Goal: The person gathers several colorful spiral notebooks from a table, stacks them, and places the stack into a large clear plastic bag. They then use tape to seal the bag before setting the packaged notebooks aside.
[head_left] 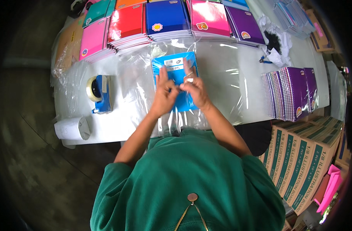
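A blue notebook point(178, 101) with a white barcode label lies in front of me on the table, at the middle. Clear plastic film point(141, 96) spreads under and around it, with glossy creases over its cover. My left hand point(165, 93) rests on the notebook's left part, some fingers stretched forward and others bent by the thumb. On the right part lies my right hand point(195, 87), wearing a ring, its fingers extended toward the label. Both thumbs come close together over the cover. Neither hand visibly grips anything.
Stacks of colourful spiral notebooks point(170, 19) line the far side. A blue tape dispenser point(103, 94) and a white wrapped roll point(72, 128) sit left. Purple notebooks point(297, 90) stand right, near crumpled white plastic point(280, 57) and pliers point(264, 61). Cardboard boxes point(299, 161) fill the lower right.
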`<control>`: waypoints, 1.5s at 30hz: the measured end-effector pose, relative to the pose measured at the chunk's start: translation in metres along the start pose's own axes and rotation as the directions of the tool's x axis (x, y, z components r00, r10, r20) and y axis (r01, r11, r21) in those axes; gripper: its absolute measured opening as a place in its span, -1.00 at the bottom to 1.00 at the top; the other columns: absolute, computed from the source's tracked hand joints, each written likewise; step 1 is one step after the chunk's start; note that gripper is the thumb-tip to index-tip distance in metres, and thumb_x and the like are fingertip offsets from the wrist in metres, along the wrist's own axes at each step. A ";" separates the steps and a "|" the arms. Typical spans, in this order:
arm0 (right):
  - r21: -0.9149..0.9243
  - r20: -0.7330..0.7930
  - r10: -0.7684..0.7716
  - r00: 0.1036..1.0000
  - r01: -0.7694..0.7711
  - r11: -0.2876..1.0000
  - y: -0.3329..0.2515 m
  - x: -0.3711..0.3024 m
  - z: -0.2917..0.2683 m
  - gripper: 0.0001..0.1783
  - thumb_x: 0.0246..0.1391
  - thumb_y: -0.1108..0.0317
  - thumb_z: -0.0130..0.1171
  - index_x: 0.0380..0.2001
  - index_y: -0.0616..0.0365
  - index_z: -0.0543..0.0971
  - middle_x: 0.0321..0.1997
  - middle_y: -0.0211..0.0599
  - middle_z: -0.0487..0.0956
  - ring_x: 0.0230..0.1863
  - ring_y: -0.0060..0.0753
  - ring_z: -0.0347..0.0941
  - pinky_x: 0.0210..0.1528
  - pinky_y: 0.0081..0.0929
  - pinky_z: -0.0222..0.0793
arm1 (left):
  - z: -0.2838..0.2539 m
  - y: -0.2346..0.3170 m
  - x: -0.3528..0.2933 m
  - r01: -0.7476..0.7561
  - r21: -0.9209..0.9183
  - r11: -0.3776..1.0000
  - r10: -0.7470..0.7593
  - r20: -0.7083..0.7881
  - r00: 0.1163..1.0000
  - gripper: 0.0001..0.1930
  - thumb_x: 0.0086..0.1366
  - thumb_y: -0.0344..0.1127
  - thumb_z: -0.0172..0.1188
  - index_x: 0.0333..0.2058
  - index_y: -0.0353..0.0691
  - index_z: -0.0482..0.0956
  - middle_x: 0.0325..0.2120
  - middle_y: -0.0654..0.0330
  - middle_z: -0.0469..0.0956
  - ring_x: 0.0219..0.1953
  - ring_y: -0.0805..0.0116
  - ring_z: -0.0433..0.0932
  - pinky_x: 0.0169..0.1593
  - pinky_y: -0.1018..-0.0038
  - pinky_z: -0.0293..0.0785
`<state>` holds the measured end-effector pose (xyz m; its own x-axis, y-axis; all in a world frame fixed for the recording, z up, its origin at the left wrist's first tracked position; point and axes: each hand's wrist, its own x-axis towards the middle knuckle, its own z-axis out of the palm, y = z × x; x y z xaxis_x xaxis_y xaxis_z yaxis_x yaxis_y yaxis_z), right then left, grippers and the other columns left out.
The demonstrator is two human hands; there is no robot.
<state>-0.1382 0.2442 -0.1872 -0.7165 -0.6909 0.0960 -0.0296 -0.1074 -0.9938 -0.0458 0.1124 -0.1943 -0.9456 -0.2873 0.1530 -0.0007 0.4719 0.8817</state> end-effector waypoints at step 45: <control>-0.430 0.123 -0.091 0.988 0.136 0.893 0.003 0.006 0.019 -0.64 0.18 0.18 -0.11 -0.34 0.25 0.56 0.37 0.08 -0.09 0.41 0.06 -0.34 0.35 -0.04 -0.58 | 0.001 -0.005 0.013 -0.024 0.809 0.587 -0.129 0.123 0.984 -0.35 0.27 -0.13 -0.17 0.28 -0.21 -0.08 0.32 0.03 -0.23 0.36 0.05 -0.33 0.29 -0.02 -0.43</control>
<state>-0.1297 0.2259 -0.1884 -0.6194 -0.7611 0.1925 -0.4232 0.1173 -0.8984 -0.0589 0.1074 -0.1973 -0.9703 -0.2412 -0.0185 -0.2412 0.9584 0.1526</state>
